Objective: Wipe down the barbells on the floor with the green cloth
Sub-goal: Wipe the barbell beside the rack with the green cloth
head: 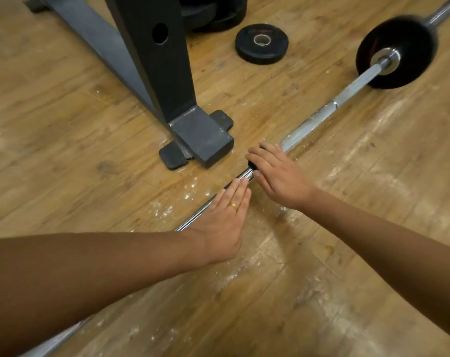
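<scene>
Left hand (218, 222) flat, fingers (240, 188) straight, steadying barbell (322, 112); just beyond them right hand (278, 176) curls over dark wad (251, 164), likely the cloth.

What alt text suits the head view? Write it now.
On a chrome barbell lying on a wooden floor, the left hand rests flat and the right hand curls over a dark object. A black plate sits on its far end.
</scene>
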`<state>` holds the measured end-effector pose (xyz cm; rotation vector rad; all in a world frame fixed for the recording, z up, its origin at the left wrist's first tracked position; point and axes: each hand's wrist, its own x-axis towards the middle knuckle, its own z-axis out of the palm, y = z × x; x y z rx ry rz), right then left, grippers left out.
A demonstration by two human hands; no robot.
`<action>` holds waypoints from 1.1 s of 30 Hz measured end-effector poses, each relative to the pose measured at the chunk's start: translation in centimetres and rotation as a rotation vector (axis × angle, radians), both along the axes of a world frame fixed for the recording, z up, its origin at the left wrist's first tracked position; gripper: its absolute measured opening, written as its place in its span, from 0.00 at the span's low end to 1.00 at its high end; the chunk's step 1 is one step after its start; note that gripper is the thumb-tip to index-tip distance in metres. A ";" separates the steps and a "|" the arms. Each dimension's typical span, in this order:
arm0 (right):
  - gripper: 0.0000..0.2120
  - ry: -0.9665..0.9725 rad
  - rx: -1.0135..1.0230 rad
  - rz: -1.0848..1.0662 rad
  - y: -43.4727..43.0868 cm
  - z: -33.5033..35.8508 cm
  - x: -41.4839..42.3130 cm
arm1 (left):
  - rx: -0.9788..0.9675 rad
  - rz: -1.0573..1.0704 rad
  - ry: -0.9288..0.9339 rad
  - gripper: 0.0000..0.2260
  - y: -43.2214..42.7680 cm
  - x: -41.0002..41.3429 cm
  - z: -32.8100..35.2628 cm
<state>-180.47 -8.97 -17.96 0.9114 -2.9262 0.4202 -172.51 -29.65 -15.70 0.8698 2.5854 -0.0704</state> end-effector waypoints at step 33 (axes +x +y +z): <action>0.30 -0.361 0.418 -0.163 -1.7 5.4 2.4 | -0.116 -0.463 0.090 0.41 -2.0 -6.9 1.4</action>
